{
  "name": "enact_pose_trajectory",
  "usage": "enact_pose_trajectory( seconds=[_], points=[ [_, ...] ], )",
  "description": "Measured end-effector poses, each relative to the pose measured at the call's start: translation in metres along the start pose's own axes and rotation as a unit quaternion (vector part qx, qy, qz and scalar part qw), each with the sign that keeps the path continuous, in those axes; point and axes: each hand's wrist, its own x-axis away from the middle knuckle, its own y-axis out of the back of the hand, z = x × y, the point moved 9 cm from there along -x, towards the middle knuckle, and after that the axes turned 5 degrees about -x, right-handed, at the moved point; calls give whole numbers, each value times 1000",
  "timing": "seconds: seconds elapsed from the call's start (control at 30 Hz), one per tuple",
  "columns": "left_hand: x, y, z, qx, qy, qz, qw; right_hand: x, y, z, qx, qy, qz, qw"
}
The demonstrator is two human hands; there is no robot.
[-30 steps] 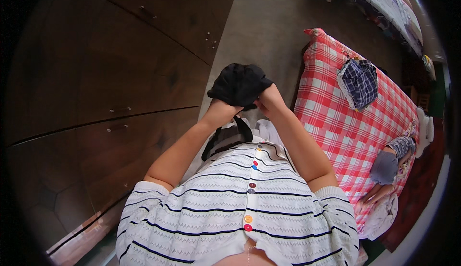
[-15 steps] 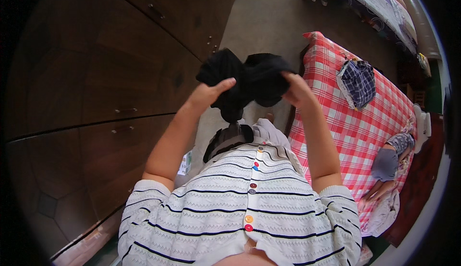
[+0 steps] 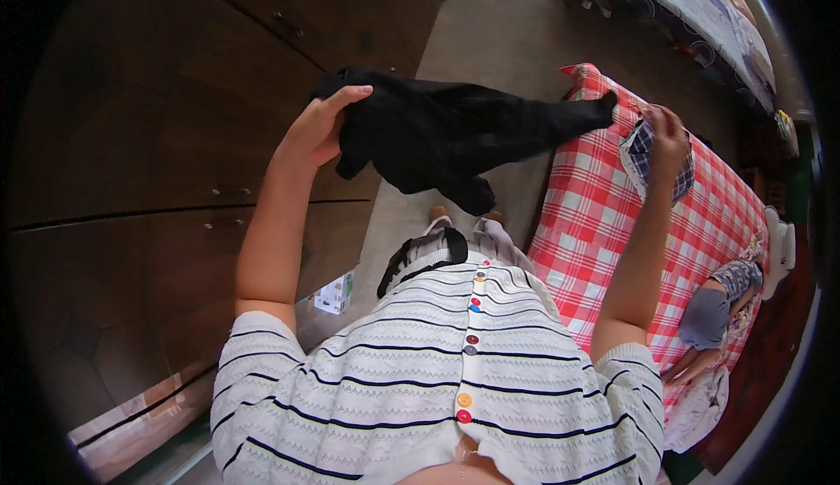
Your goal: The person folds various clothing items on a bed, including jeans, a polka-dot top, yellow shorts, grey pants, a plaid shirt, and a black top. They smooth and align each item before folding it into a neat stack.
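Observation:
A black garment [image 3: 437,126] is stretched out in mid-air in front of me, a sleeve or leg of it reaching right over the bed's edge. My left hand [image 3: 325,125] is closed on its left end, thumb on top. Just past the tip of the stretched part is my right hand [image 3: 667,142], with a small gap between them. Its fingers are loosely curled, apart from the cloth, and nothing shows in them. Below the right hand, a dark blue checked cloth [image 3: 640,151] lies on the bed, partly hidden by the hand and forearm.
The bed [image 3: 582,223] with a red and white checked cover stands to my right; a person [image 3: 713,310] lies on it. Dark wooden cabinets [image 3: 175,135] line the left. Another bed [image 3: 691,13] is at the far right. A small box [image 3: 335,294] sits beside the cabinet.
My hands have moved apart, the left toward the cabinets, the right out over the bed. The bunched black garment has spread out sideways, and my right hand has let go of it.

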Motion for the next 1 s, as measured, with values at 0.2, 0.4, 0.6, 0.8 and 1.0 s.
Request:
enact_pose_trajectory(
  seconds=[0.2,0.4,0.6,0.8,1.0],
  points=[
    [16,-78,-37,153,-30,195,968,163,-186,130,-262,67,476,837],
    [13,-75,-67,86,-138,168,972,178,-237,162,-322,-123,512,787],
    [13,-51,-4,-197,-170,52,964,135,-222,183,-548,-239,355,719],
    [13,-36,24,-506,-129,23,852,117,-226,170,-433,-245,382,779],
    [29,-8,10,-355,-34,142,923,36,-196,131,-314,-133,282,897]
  ],
)
